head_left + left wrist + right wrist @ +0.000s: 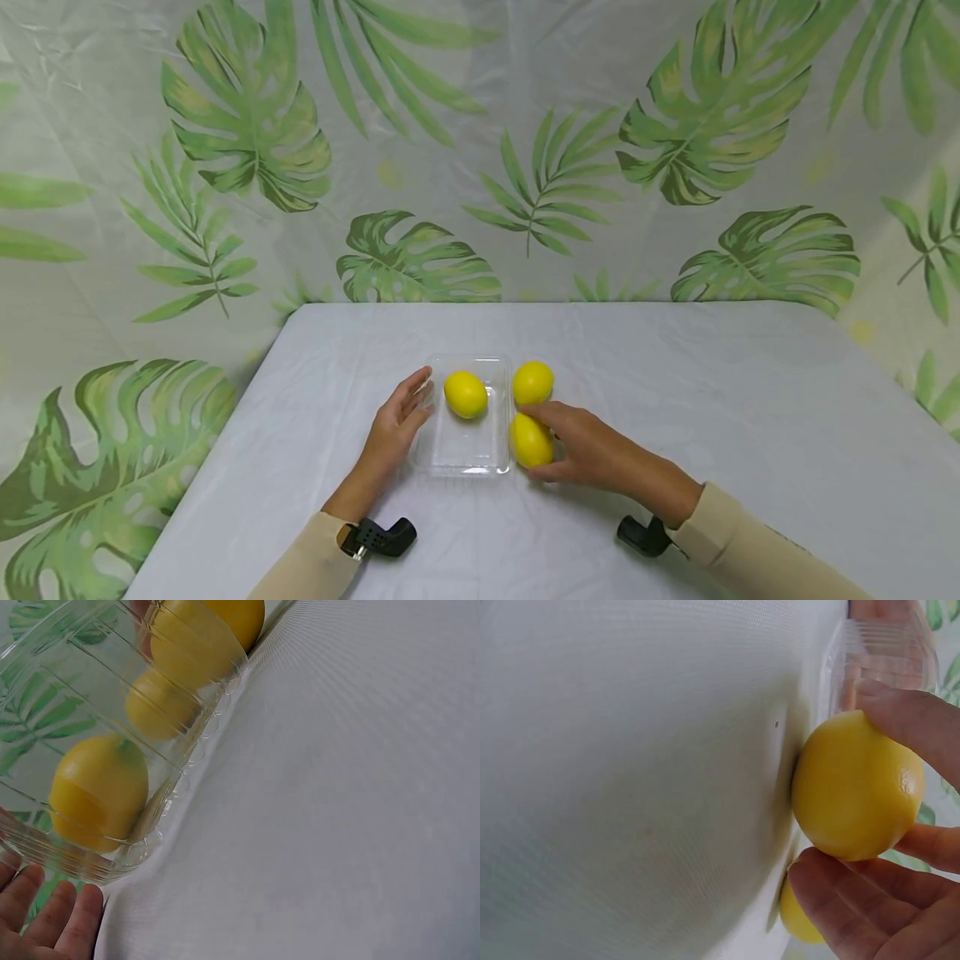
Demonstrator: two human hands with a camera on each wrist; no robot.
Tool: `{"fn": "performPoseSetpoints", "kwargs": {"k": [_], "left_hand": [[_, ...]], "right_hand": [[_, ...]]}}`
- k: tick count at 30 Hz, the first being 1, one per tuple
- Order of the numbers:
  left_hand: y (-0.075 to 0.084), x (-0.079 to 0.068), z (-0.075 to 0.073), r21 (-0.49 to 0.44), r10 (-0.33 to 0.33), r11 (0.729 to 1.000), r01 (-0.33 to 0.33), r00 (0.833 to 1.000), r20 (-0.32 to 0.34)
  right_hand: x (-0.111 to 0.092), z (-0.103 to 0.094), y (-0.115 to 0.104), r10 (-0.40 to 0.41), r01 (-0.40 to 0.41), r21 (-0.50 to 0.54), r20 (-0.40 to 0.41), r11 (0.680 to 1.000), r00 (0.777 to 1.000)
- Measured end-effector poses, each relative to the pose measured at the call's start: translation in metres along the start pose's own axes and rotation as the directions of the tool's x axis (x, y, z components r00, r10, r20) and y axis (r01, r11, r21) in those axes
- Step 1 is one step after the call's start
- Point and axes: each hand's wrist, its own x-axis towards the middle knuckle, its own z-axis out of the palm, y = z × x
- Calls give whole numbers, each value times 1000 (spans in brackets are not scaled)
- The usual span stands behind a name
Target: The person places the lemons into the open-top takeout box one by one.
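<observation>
A clear plastic container (pixel 461 454) stands on the table with one yellow lemon (pixel 466 395) inside, toward its far end. My left hand (pixel 392 425) is at the container's left side, fingers loosely extended; in the left wrist view its fingertips (pixel 81 919) lie close to the container's end, and contact is hard to tell. With my right hand (pixel 596 450) I hold a near lemon (pixel 855 791) beside the container's right wall, thumb on one side and fingers on the other. Just beyond it, another lemon (pixel 533 382) sits on the table against the right side.
A white cloth covers the table (pixel 675 375). Behind it hangs a backdrop (pixel 570 275) printed with green leaves. Black wrist-worn devices sit at the left wrist (pixel 386 537) and the right wrist (pixel 643 535), below the cuffs.
</observation>
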Motion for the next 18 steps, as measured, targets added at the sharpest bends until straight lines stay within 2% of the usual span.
{"fn": "performPoseSetpoints", "kwargs": {"k": [7,18], "left_hand": [[2,-1,0,0,-2,1000,2,1000,7],[1,-1,-1,-22,-24,999,25,1000,8]], "right_hand": [[-2,2,-2,35,-35,3,-1,999,999],[-3,6,0,-6,6,5,-50,1000,999]]}}
